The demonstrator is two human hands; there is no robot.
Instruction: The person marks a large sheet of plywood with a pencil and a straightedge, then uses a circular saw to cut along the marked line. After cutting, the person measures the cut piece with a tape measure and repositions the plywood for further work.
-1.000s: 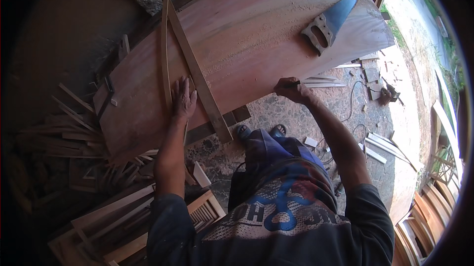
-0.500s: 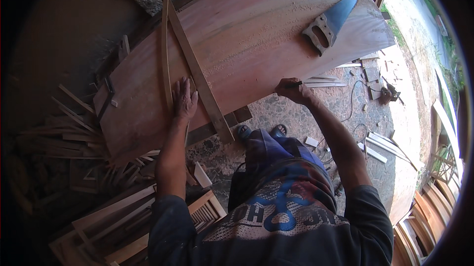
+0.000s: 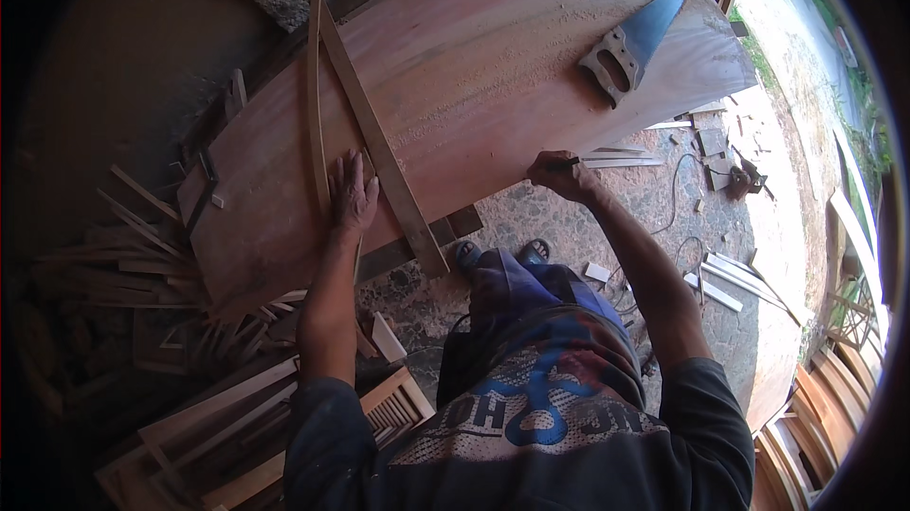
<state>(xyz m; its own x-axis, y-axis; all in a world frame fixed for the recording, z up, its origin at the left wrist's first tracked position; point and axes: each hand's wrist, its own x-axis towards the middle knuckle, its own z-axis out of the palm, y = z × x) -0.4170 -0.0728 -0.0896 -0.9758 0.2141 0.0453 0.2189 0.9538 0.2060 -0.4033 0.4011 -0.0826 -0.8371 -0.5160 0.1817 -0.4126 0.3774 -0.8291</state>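
Note:
My left hand (image 3: 354,196) lies flat with its fingers stretched out on a large reddish wooden board (image 3: 474,103). Under and beside its fingers run a narrow wooden strip (image 3: 318,103) and, to the right, a longer flat wooden strip (image 3: 379,151); the two meet at the far end. My right hand (image 3: 559,174) is closed around a short dark pen-like thing (image 3: 566,162) at the board's near edge. To the far right on the board rests a handsaw (image 3: 630,46) with a blue blade and a worn pale handle.
A dark angled tool (image 3: 199,193) and a small pale block (image 3: 218,201) lie at the board's left end. Offcuts (image 3: 142,255) pile up at the left. A slatted wooden frame (image 3: 398,407) stands near my left arm. Cords, wood strips (image 3: 725,293) and a power tool (image 3: 746,179) lie on the floor at right.

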